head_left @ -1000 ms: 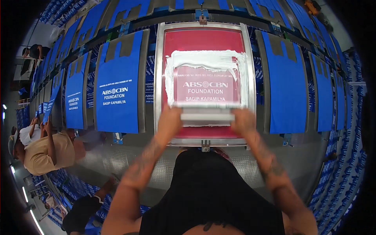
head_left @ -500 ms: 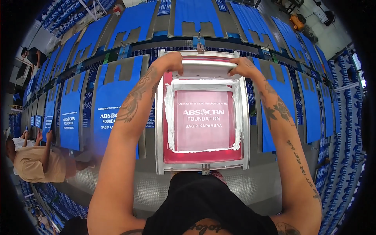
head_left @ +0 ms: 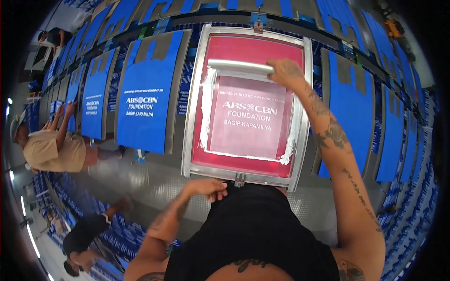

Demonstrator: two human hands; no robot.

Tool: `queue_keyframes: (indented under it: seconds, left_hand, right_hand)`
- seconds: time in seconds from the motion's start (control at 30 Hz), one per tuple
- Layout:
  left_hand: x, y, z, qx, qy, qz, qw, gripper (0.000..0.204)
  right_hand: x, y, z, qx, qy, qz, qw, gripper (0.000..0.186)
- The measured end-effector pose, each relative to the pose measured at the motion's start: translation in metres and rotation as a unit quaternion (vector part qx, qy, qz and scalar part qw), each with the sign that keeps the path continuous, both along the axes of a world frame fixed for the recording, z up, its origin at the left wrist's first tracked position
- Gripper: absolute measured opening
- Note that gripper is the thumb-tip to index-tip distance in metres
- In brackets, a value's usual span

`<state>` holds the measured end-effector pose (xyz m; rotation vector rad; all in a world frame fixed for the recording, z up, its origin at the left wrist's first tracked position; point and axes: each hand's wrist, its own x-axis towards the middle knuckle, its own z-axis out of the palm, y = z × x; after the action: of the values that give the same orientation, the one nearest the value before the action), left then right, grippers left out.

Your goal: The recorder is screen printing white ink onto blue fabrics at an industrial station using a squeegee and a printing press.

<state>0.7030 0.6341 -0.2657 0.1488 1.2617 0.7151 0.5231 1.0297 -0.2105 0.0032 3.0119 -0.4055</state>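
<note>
A screen-printing frame (head_left: 195, 103) lies before me, silver-rimmed, with dark-pink mesh and a pale stencil area (head_left: 248, 140) bearing lettering. Thick white ink (head_left: 205, 107) is smeared around that area. My right hand (head_left: 286, 74) is closed on the right end of a silver squeegee (head_left: 239, 66), which rests across the mesh just beyond the lettering. By the frame's near edge, left of a small metal catch (head_left: 240, 180), my left hand (head_left: 208, 188) hangs near my black shirt. Its fingers are curled, and nothing shows in them.
Blue handled bags lie on grey boards in rows, among them a printed bag (head_left: 150, 103) on the left and another bag (head_left: 347, 107) on the right. A hinge (head_left: 258, 25) sits at the frame's far edge. People stand left, including one in a tan shirt (head_left: 56, 152).
My left hand has left the squeegee and come down to the frame's near edge. The right hand still grips the squeegee, now nearer the lettering. The view has shifted.
</note>
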Motion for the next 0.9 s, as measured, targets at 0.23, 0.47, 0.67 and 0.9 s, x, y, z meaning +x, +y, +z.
queue_keyframes:
  seconds: [0.23,0.47,0.67,0.9]
  left_hand:
    - [0.112,0.048,-0.045,-0.048,0.305,0.33,0.892,0.051]
    - [0.126,0.061,0.005,-0.082,0.329,0.432,0.836,0.047]
    - [0.128,0.064,0.019,-0.035,0.261,0.485,0.834,0.049]
    - [0.13,0.052,-0.015,-0.022,0.255,0.434,0.864,0.05]
  right_hand:
    - [-0.069,0.029,0.014,-0.005,-0.11,0.074,0.991,0.061]
    - [-0.076,0.031,0.024,-0.05,-0.06,0.103,0.992,0.068]
    - [-0.082,0.024,0.026,-0.042,-0.116,0.13,0.984,0.068]
    - [-0.062,0.01,0.016,-0.059,-0.069,0.102,0.991,0.073]
